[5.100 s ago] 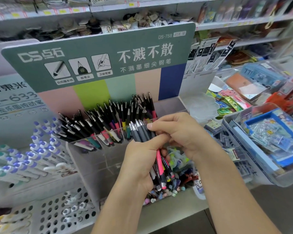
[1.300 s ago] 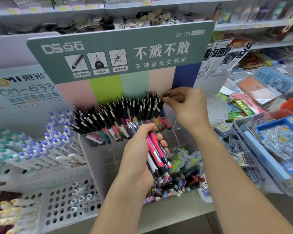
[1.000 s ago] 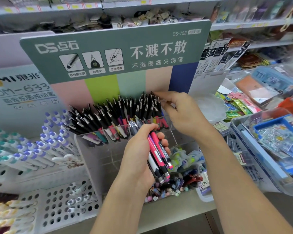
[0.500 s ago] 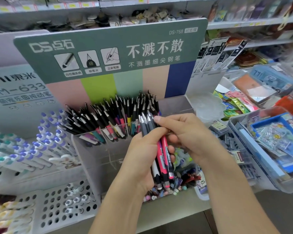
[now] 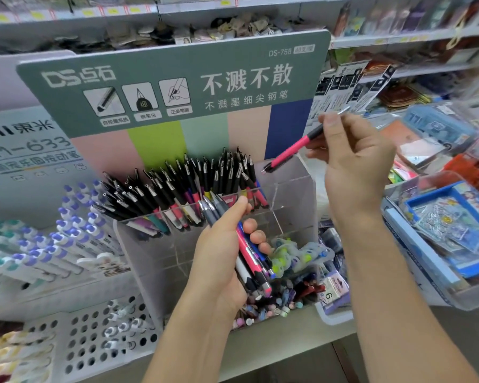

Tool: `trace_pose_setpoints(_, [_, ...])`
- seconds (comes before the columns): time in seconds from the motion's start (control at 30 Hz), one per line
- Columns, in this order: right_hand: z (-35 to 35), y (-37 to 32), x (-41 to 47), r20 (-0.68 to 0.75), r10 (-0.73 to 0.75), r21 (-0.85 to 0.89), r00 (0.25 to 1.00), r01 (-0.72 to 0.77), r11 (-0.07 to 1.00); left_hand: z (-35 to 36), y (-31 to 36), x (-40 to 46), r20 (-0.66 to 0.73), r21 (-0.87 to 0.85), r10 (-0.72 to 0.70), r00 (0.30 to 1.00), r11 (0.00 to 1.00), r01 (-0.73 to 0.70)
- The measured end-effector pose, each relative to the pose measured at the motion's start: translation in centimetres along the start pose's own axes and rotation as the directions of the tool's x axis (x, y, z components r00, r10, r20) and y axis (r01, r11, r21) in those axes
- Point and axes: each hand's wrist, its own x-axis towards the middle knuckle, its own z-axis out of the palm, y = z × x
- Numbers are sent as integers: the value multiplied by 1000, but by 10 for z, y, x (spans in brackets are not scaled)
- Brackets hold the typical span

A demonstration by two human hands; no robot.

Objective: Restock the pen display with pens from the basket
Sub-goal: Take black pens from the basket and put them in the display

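Observation:
My left hand grips a bundle of pens, pink, blue and grey, in front of the clear acrylic pen display. My right hand pinches one pink-and-black pen, held slanted with its tip down over the display's right compartment. Many black-capped pens stand in the display's left and middle compartments. A green sign board rises behind them. I cannot make out a basket.
White-and-purple pens fill a rack at left, with a white perforated holder below it. Small erasers and caps lie below the display. A clear bin of blue packs sits at right. Stocked shelves run behind.
My right hand has pulled one pink pen out of the bundle in my left hand and lifted it up and right, over the display's right compartment.

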Motion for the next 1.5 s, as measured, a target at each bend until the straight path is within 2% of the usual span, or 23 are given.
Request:
trace_pose_setpoints(0.07, [8,6,4,89,-126,-184,988,141,973,0,0,0,-8,-13,8,1000,1000,-9])
trace_pose_setpoints(0.17, [19,18,3,241,-235,-361,942,312,879,-2,-1,0,-36,-4,32,999,999,-32])
trace_pose_setpoints(0.27, [26,30,0,404,-237,-463,884,421,780,-5,-1,-2,-33,15,53,998,999,-53])
trace_pose_setpoints(0.33, [28,38,-1,435,-183,-500,882,405,765,-6,-1,-3,-37,13,49,998,999,-49])
trace_pose_setpoints(0.47, [33,47,3,342,-28,-491,939,204,847,-7,2,-5,-51,-69,-9,999,998,5])
trace_pose_setpoints(0.6, [38,48,6,352,38,-404,935,116,907,-8,2,-4,-32,-99,-24,999,995,21])
trace_pose_setpoints(0.9, [34,43,2,457,52,-481,888,197,854,-4,-4,-4,-14,-14,18,1000,1000,-18])
trace_pose_setpoints(1.0, [22,21,-12,396,94,-462,913,109,880,-4,-3,-3,-29,22,22,999,1000,-21])
trace_pose_setpoints(1.07, [12,3,-28,419,212,-394,883,-33,918,-3,-2,-2,-32,43,19,999,999,-18])
trace_pose_setpoints(1.1, [8,-5,-36,481,309,-356,820,-140,924,-2,-2,-1,-30,55,17,999,998,-16])
trace_pose_setpoints(1.17, [4,-13,-50,623,460,-291,633,-359,887,2,-3,0,-22,100,27,999,995,-25])
trace_pose_setpoints(1.2, [2,-12,-54,668,489,-264,561,-437,860,3,-4,1,-20,127,36,999,991,-33])
trace_pose_setpoints(1.23, [1,-10,-56,685,504,-238,526,-492,837,4,-4,2,-19,145,35,999,989,-32])
trace_pose_setpoints(1.37, [-7,-8,-54,676,564,-183,474,-633,752,7,-6,3,-12,189,-18,1000,982,20])
trace_pose_setpoints(1.43, [-7,-8,-56,646,589,-207,485,-632,747,8,-8,4,-15,233,6,1000,973,-2])
trace_pose_setpoints(1.5, [-2,-8,-61,600,597,-188,533,-632,752,10,-11,5,-46,256,58,997,966,-44])
